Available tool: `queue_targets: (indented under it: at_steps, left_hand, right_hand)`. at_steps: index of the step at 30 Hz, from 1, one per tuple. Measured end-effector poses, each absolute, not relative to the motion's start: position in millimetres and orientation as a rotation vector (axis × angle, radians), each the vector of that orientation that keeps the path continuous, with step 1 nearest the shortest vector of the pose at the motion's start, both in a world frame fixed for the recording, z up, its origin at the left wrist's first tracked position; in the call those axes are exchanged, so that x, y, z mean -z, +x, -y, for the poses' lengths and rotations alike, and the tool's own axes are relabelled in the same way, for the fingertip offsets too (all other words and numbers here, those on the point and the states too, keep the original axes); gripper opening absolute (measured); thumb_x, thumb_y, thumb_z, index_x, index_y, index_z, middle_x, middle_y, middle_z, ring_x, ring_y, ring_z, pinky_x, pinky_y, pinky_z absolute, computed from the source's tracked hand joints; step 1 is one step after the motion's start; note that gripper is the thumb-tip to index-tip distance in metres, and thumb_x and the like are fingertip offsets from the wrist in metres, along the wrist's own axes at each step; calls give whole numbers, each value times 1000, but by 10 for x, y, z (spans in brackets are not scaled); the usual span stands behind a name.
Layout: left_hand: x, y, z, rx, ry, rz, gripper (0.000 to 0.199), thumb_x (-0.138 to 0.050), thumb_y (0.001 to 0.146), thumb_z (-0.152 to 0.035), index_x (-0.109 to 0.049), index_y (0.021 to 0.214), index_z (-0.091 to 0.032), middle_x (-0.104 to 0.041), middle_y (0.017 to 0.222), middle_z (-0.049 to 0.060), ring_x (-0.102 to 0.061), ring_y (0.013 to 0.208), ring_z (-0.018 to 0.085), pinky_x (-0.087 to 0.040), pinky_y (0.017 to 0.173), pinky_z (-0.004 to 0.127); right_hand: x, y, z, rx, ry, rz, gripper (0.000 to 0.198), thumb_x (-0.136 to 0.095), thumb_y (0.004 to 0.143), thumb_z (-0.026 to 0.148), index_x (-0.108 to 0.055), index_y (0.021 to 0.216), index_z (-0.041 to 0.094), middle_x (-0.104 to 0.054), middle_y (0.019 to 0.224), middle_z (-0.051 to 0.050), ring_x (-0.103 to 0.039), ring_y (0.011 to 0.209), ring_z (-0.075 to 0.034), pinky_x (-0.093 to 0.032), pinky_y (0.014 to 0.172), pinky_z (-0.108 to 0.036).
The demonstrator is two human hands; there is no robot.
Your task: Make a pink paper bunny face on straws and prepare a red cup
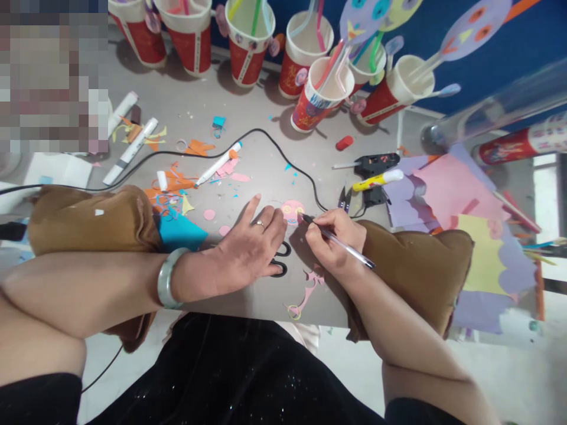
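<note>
My right hand (335, 236) is closed around a ballpoint pen (354, 252) with a clear barrel, its tip at the right edge of a small pink paper disc (292, 205). Yellow rings and a bluish mark are drawn on the disc, like a little face. At the disc's left edge rest the fingertips of my left hand (245, 245), palm down, thumb apart from the fingers. Beneath its fingers and thumb show the black handles of scissors (287, 249); their blades are hidden. Pink paper offcuts (308, 292) lie nearer the table's front edge.
Red paper cups (251, 59) with straws line the back. A black glue gun (376, 168) lies right of centre, with a yellow marker (377, 180) over it. A black cable (283, 147) crosses the table. Brown cushions (411, 271) flank my arms. Coloured paper sheets (460, 189) lie right.
</note>
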State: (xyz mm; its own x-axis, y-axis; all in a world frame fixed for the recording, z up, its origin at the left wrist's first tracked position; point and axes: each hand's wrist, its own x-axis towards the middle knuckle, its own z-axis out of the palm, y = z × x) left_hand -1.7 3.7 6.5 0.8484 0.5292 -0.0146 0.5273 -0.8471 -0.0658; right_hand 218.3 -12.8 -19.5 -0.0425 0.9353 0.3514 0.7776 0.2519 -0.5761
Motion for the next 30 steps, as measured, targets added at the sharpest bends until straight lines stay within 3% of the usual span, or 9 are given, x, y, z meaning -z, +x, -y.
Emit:
queue_targets:
  at_steps: [9, 23, 30]
  left_hand:
    - [-63, -23, -46, -58, -2939, 819, 88, -59, 94, -68, -52, 148, 2, -58, 146, 25, -53, 131, 39, -38, 118, 65]
    - [-39, -24, -28, -80, -2929, 840, 84, -51, 98, -66, -50, 152, -2, -55, 149, 25, -49, 133, 39, -27, 123, 66]
    - [-74, -24, -33, -77, -2962, 848, 87, -58, 95, -65, -50, 151, 1, -55, 148, 26, -51, 133, 39, -32, 122, 65]
  right_hand:
    - [147, 2180, 121, -200, -1673, 1762, 9, -61, 82, 29, -54, 77, 26, -61, 59, 1, -56, 51, -17, -48, 52, -31]
    - [173, 2175, 112, -260, -1614, 1804, 8, -61, 84, 27, -54, 79, 25, -62, 60, 3, -58, 51, -15, -48, 54, -29]
    - [171, 2183, 104, -237, -1575, 1824, 8, -61, 83, 25, -54, 78, 25, -59, 58, 5, -56, 49, -14, -46, 52, -27]
